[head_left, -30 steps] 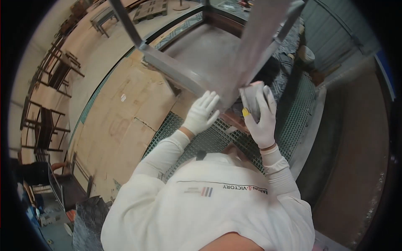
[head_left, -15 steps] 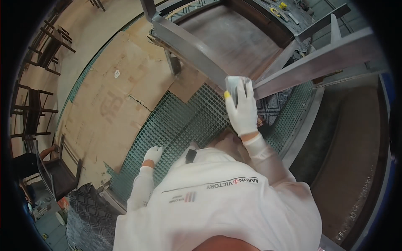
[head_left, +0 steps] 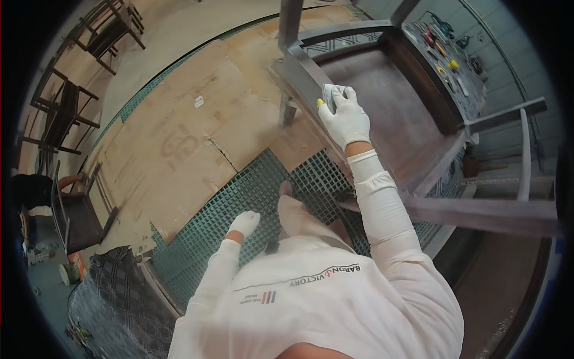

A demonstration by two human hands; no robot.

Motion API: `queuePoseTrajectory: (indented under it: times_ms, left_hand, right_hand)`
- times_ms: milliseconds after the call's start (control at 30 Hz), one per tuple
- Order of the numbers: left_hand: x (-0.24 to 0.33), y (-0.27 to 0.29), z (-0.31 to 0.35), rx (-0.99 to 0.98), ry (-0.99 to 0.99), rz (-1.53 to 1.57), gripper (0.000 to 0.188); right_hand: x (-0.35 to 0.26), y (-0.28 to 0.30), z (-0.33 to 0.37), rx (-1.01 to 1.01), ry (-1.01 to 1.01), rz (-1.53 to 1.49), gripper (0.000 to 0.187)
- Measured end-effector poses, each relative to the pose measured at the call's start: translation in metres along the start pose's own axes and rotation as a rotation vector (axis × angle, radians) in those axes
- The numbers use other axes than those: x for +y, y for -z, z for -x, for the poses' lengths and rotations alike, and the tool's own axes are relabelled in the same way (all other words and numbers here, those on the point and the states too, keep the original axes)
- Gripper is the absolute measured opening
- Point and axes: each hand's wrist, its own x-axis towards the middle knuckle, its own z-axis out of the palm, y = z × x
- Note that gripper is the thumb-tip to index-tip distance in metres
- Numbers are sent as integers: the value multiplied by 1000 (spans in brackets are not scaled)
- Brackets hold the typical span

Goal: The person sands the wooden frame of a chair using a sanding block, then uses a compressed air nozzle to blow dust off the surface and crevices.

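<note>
White gloves (head_left: 350,119), greyish-brown chair (head_left: 388,84), green gridded grating (head_left: 200,233), tan cardboard (head_left: 158,128), dark diamond-patterned cloth (head_left: 128,287)

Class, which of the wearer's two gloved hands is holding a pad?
The right hand, with a pale pad at the furniture's rail; the left hand is curled, apart.

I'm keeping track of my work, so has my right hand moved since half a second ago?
Yes: your right hand has moved along the left rail of the chair, away from you, toward its far corner.

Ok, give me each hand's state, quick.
Left hand: curled closed, nothing visible in it.
Right hand: holding a pale grey pad.
</note>
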Motion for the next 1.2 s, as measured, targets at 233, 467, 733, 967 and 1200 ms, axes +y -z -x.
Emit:
queuePoseTrajectory:
  times_ms: [233,467,733,967,1200]
  left_hand:
    - [-49,43,-13,-31,126,-28,37]
    - [-188,57,10,-22,159,-416,19]
    - [-308,95,-29,-282,213,-307,15]
    - [-369,331,-192,-235,-56,-789,13]
    - [-301,527,-391,266,174,275,32]
  right_hand:
    - [-39,-28,-53,-5,133,-287,46]
    - [-74,-70,-67,69,240,-447,58]
    - [-120,-104,-102,5,241,-461,64]
    - [-191,-154,-127,-172,-239,-613,77]
    - [-201,-185,-177,-134,-424,-615,77]
